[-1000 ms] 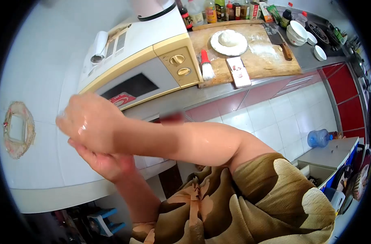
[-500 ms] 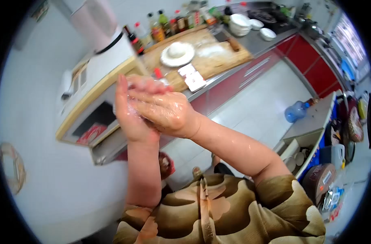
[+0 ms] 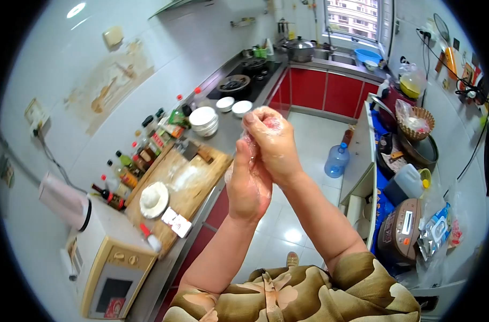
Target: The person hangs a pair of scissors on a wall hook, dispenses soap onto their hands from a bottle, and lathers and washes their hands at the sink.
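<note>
Both hands are together at the centre of view, the left hand (image 3: 249, 185) below and the right hand (image 3: 279, 145) above it, touching each other. Skin on both is glossy, with a wet film over the fingers and knuckles. The work is judged to be partway: the film is spread over both hands and not yet cleared, and neither hand touches a tool.

On the counter at 8 to 9 o'clock from the hands, the dough ball (image 3: 150, 195) is shaped and set on a white plate (image 3: 156, 211), which stands on the wooden cutting board (image 3: 211, 173). Loose flour (image 3: 186, 176) lies on the board unswept, and a cleaver (image 3: 186, 149) rests at its far end. A phone (image 3: 177, 221) and a red-handled brush (image 3: 146, 231) lie at 8 o'clock.

Hidden or uncertain: most left fingertips are behind the right hand. How firmly either hand closes, and whether anything sits between the palms, cannot be told. The film's nature is undetermined. Whatever appears on the phone's face is too small to read.
</note>
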`<state>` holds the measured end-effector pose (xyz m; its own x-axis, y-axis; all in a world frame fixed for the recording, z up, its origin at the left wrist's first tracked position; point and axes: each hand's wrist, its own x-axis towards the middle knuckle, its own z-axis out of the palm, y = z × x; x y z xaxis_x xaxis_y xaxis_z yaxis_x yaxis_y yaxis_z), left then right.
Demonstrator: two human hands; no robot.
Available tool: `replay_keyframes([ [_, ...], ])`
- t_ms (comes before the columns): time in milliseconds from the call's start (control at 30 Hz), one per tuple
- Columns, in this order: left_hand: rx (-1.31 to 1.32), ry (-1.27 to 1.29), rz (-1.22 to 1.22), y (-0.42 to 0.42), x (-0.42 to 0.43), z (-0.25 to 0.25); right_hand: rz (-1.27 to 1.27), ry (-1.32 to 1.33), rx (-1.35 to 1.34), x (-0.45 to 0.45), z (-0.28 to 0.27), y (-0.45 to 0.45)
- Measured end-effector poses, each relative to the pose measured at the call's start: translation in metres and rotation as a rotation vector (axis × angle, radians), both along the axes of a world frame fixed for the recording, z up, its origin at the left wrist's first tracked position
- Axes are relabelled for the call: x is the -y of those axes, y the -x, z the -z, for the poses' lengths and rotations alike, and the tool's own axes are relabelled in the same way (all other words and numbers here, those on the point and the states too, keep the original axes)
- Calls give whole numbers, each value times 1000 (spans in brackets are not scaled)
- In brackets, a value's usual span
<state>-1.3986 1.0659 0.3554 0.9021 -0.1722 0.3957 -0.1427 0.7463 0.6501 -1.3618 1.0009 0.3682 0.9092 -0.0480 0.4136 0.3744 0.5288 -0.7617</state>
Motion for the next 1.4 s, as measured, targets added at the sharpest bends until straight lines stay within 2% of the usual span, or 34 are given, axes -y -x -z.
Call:
replay_keyframes([
  [100, -84, 33, 3, -35, 34, 8, 587, 509, 303, 29, -4, -39],
  [133, -77, 31, 3, -44, 45, 7, 589, 505, 310, 37, -3, -50],
  [200, -45, 21, -15, -59, 66, 2, 1044, 793, 714, 57, -3, -70],
  [267, -110, 149, 120, -74, 72, -8, 983, 781, 690, 62, 4, -72],
  [333, -28, 40, 435, -121, 70, 5, 377, 269, 230, 60, 16, -76],
  [367, -82, 57, 456, -133, 68, 7, 103, 88, 60, 59, 16, -80],
  [400, 16, 61, 469, -148, 68, 9, 115, 91, 65, 62, 7, -83],
  [433, 126, 69, 510, -165, 66, 8, -90, -252, -114, 64, -7, -84],
  [467, 228, 80, 553, -183, 64, 9, -144, -325, -93, 63, 2, -95],
  [533, 71, 144, 633, -213, 68, 16, -256, -469, -57, 61, 20, -116],
  [567, -23, 230, 634, -220, 68, 18, -122, -266, -3, 61, 19, -129],
  [600, -36, 113, 526, -224, 62, 11, 1, -59, 53, 58, 14, -142],
  [667, -75, 163, 507, -252, 68, 26, 143, 168, 103, 54, 16, -165],
  [733, -1, 208, 607, -260, 75, 31, 415, 635, 435, 60, 19, -188],
  [767, 33, 224, 639, -265, 76, 30, 188, 680, 325, 72, 15, -194],
  [800, 67, 240, 671, -267, 76, 25, 187, 690, 326, 68, 14, -202],
  [833, -46, 281, 791, -265, 76, 19, -111, 80, 296, 63, 17, -207],
  [900, -70, 359, 938, -272, 82, 16, -361, -543, 251, 66, 22, -214],
  [933, -84, 394, 1011, -276, 85, 15, -168, -228, 240, 72, 24, -218],
  [1000, -154, 280, 819, -296, 99, 24, 178, 408, 197, 81, 25, -234],
  [1033, -194, 224, 709, -306, 104, 33, 385, 519, 257, 81, 29, -240],
  [1067, -244, 163, 605, -313, 109, 44, 419, 464, 328, 92, 34, -250],
  [1133, -302, 57, 475, -323, 127, 49, 742, 626, 440, 118, 43, -276],
  [1167, -319, 17, 438, -327, 136, 46, 758, 619, 435, 130, 43, -284],
  [1233, -257, -12, 42, -328, 147, 28, 1180, 1183, 508, 144, 38, -297],
  [1267, -265, -23, 29, -338, 150, 28, 1167, 1171, 501, 146, 41, -304],
  [1333, -127, -136, 174, -361, 160, 22, 505, 314, 101, 158, 41, -317],
  [1367, -161, -66, 206, -366, 171, 18, 370, 247, 99, 176, 36, -326],
  [1400, -91, 65, 313, -379, 182, 13, 42, -16, 15, 200, 32, -334],
])
